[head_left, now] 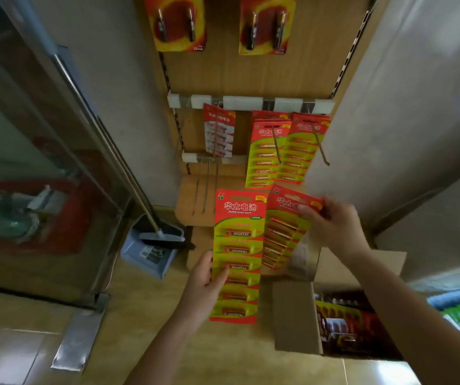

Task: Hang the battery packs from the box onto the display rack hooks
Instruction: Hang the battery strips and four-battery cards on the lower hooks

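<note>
My left hand (205, 284) grips a long red and green battery pack (238, 245) by its left edge, held upright below the rack. My right hand (331, 226) pinches the top of a second, tilted battery pack (281, 240) just to its right. The wooden display rack (251, 79) stands ahead. Two similar packs (267, 154) (305, 145) hang on its middle hooks, with a smaller red and white pack (219, 134) to their left. Bare hooks (205, 187) stick out lower left. The open cardboard box (295, 318) at lower right holds more packs (342, 323).
Two blister cards (177, 23) (267, 23) hang at the rack's top. A broom and blue dustpan (153, 245) lean at the left of the rack. A glass door with a metal frame (65, 134) fills the left side. Grey walls flank the rack.
</note>
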A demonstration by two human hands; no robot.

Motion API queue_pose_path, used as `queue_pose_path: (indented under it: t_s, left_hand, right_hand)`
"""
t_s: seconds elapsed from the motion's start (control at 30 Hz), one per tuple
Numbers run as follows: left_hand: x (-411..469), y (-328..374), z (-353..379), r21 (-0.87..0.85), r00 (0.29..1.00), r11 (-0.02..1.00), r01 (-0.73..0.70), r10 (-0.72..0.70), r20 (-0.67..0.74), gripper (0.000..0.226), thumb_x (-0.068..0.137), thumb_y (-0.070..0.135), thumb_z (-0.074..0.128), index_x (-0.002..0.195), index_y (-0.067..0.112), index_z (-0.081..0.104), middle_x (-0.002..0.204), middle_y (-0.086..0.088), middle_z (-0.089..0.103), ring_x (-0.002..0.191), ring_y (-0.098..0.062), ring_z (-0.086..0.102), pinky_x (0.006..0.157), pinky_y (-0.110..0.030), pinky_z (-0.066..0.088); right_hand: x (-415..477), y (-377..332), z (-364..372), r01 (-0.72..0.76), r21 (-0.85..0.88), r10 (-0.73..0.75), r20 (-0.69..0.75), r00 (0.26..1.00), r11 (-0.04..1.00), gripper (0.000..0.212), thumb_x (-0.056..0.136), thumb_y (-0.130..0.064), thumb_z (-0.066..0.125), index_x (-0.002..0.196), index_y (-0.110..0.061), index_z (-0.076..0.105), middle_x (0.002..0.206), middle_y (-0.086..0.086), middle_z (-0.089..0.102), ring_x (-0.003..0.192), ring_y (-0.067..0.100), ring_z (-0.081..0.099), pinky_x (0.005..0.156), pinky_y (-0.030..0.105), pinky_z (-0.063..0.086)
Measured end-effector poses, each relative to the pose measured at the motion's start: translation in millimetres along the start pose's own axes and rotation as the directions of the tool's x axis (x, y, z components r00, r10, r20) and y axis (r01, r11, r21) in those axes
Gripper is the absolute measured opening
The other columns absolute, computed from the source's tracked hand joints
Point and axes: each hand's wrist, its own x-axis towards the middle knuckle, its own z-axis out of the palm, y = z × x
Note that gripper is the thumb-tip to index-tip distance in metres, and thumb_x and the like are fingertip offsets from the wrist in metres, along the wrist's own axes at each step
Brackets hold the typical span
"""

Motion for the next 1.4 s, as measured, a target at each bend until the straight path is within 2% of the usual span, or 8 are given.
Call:
queue_pose_path:
  t_s: [0.13,0.23,0.37,0.5,0.67,0.97,1.1,1.4]
  left_hand:
    - [22.3,12.3,7.8,0.024,0.999,0.999,-0.043,0.042,0.032,0.02,0.092,0.009,0.052,0.107,0.023,0.055,0.105,0.0,0.069,0.095,-0.01,0.068,0.077,-0.026,0.056]
    - [43.4,17.8,18.3,0.053,0.998,0.997,-0.064,0.063,0.031,0.016,0.093,0.01,0.051,0.106,0.019,0.054,0.103,0.0,0.068,0.093,-0.009,0.068,0.075,-0.023,0.055]
    - [72.0,24.2,35.4,0.077,0.997,0.994,-0.071,0.069,0.033,0.015,0.093,0.011,0.051,0.106,0.017,0.053,0.102,0.0,0.067,0.09,-0.007,0.068,0.073,-0.023,0.056]
    - [89.9,23.6,47.8,0.092,0.999,0.994,-0.051,0.049,0.021,0.016,0.093,0.011,0.051,0.109,0.015,0.052,0.104,-0.002,0.067,0.092,-0.01,0.068,0.076,-0.027,0.057]
    - [100.9,21.2,54.1,0.104,0.999,0.993,-0.053,0.054,-0.004,0.014,0.093,0.012,0.051,0.106,0.017,0.052,0.102,0.0,0.067,0.09,-0.006,0.068,0.071,-0.021,0.056]
    - [110.9,13.7,57.1,0.154,0.999,0.987,-0.042,0.047,-0.026,0.015,0.092,0.013,0.052,0.102,0.024,0.051,0.102,0.001,0.066,0.087,-0.001,0.067,0.072,-0.018,0.056]
    - [116.2,11.8,60.8,0.167,0.998,0.985,-0.032,0.039,-0.038,0.013,0.093,0.01,0.05,0.103,0.019,0.051,0.102,-0.001,0.066,0.085,0.002,0.067,0.069,-0.018,0.056]
    - [146.8,17.8,66.7,0.204,0.995,0.978,-0.034,0.053,-0.084,0.016,0.094,0.013,0.05,0.109,0.014,0.05,0.1,0.003,0.065,0.083,0.004,0.066,0.065,-0.012,0.053]
  right_hand:
    - [13.5,-11.7,-9.6,-0.017,0.021,0.018,-0.07,0.997,1.0,0.01,0.084,-0.021,0.064,0.081,-0.029,0.061,0.081,-0.009,0.069,0.074,0.003,0.068,0.067,0.02,0.054]
    - [26.7,-11.4,-20.6,-0.032,0.066,0.04,-0.129,0.991,0.997,0.003,0.084,-0.018,0.064,0.085,-0.02,0.062,0.079,-0.009,0.067,0.065,-0.005,0.066,0.058,0.009,0.052]
    - [46.2,-1.2,-33.7,-0.059,0.095,0.076,-0.177,0.981,0.994,0.013,0.084,-0.016,0.064,0.094,-0.008,0.061,0.08,-0.009,0.066,0.063,-0.011,0.064,0.054,0.004,0.049]
    - [57.3,10.1,-42.7,-0.081,0.098,0.096,-0.157,0.983,0.992,0.012,0.083,-0.014,0.065,0.089,-0.006,0.06,0.081,-0.006,0.066,0.064,-0.009,0.066,0.055,0.006,0.05]
    - [68.5,15.5,-48.9,-0.095,0.115,0.108,-0.118,0.987,0.989,0.008,0.082,-0.015,0.065,0.08,-0.018,0.059,0.083,-0.005,0.067,0.067,-0.007,0.067,0.058,0.008,0.053]
    - [78.1,22.5,-56.4,-0.038,0.141,0.045,-0.047,0.998,0.989,0.008,0.081,-0.01,0.064,0.081,-0.016,0.059,0.083,-0.004,0.069,0.071,-0.001,0.069,0.06,0.011,0.053]
    - [80.0,26.0,-60.1,-0.034,0.17,0.037,-0.016,0.999,0.985,0.008,0.081,-0.009,0.065,0.079,-0.015,0.06,0.071,-0.01,0.072,0.072,0.002,0.07,0.06,0.012,0.054]
    - [104.4,34.9,-64.8,-0.064,0.234,0.071,-0.025,0.997,0.97,0.005,0.081,-0.012,0.064,0.081,-0.014,0.06,0.071,-0.013,0.073,0.073,0.002,0.07,0.06,0.011,0.053]
